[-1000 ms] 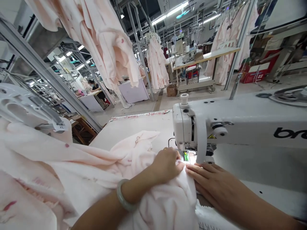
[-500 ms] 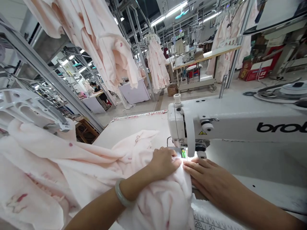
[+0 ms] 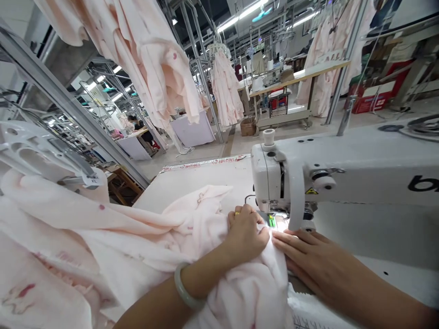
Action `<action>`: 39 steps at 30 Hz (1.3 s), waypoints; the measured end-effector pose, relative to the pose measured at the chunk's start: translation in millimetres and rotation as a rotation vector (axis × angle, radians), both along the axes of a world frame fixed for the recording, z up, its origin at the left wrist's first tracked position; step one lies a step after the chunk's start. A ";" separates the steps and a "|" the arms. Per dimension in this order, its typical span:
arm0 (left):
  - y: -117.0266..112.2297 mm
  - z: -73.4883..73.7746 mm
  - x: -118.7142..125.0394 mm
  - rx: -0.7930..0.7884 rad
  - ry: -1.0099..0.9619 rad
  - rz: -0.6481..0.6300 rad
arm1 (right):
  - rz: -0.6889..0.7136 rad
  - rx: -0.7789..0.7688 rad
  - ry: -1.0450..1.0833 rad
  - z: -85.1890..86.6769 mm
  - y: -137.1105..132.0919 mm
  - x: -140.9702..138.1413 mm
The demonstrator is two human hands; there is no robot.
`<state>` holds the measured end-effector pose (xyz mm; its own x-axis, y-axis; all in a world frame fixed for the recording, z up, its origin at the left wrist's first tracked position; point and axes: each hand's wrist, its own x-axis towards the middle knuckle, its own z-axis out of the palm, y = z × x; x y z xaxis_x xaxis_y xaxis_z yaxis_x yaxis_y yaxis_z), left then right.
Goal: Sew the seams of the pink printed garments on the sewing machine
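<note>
Right now, from the head view, you look to be midway through feeding a seam. The pink garment (image 3: 144, 237) lies heaped across the near left of the desk (image 3: 192, 180), and its leading fold sits at the lit needle area (image 3: 274, 222) under the head of the white sewing machine (image 3: 343, 173). Your left hand (image 3: 245, 233) is curled shut over a bunched fold of that cloth, knuckles up, just left of the needle area. Your right hand (image 3: 308, 258) lies flat with its fingers together and stretched out, pressing the cloth edge down just in front of it. The two hands meet, or nearly meet, at the fingertips. Cloth and fingers hide the needle itself and the stitch line, so you cannot read them from here.

As I judge it, the next move calls for easing the fold straight back under the foot. Hold your right fingertips clear of the needle, and let your left hand give slack from the heap so nothing drags.

For room, the machine's arm walls off the right and the back. Bare desk lies only to the far left, up to the printed tape (image 3: 206, 163) along the far edge. The garment's bulk spills past the desk's left edge toward the white hanger (image 3: 41, 151), and that weight could tug the seam off line
</note>
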<state>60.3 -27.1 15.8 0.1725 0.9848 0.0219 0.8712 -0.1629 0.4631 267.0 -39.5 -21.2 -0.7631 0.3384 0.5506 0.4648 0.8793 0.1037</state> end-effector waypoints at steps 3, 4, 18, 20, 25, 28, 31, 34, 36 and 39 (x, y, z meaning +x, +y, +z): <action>5.9 -2.2 2.2 0.013 -0.003 -0.020 | -0.018 0.069 -0.015 3.6 1.8 -0.6; 8.2 -2.7 3.0 0.017 0.006 -0.021 | -0.024 0.081 -0.012 5.2 2.2 -1.2; 15.1 4.8 7.3 -0.021 0.094 -0.001 | -0.060 -0.026 0.064 7.8 2.9 -0.2; 15.1 7.3 7.7 -0.034 0.105 -0.007 | -0.069 -0.037 0.051 7.2 3.2 0.8; 16.4 8.5 7.9 -0.028 0.136 -0.015 | -0.115 -0.043 0.016 4.8 3.1 4.1; 15.8 8.3 8.5 -0.026 0.144 -0.015 | -0.115 -0.032 0.015 4.6 3.0 5.3; 17.0 9.1 9.3 -0.030 0.149 -0.004 | -0.104 -0.034 0.040 6.8 3.5 5.2; 21.9 11.9 6.8 -0.054 0.133 -0.017 | -0.073 -0.042 0.083 15.3 3.1 4.4; 21.9 17.0 1.3 -0.098 0.115 -0.051 | -0.013 -0.065 0.104 24.2 -0.5 4.0; 3.5 31.9 -11.7 -0.074 0.061 -0.112 | 0.158 -0.112 0.075 32.6 -14.7 2.7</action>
<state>48.6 -23.5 47.7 0.2801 0.9578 -0.0640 0.8763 -0.2280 0.4244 269.7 -54.2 11.3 -0.7701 0.2803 0.5731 0.3230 0.9460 -0.0287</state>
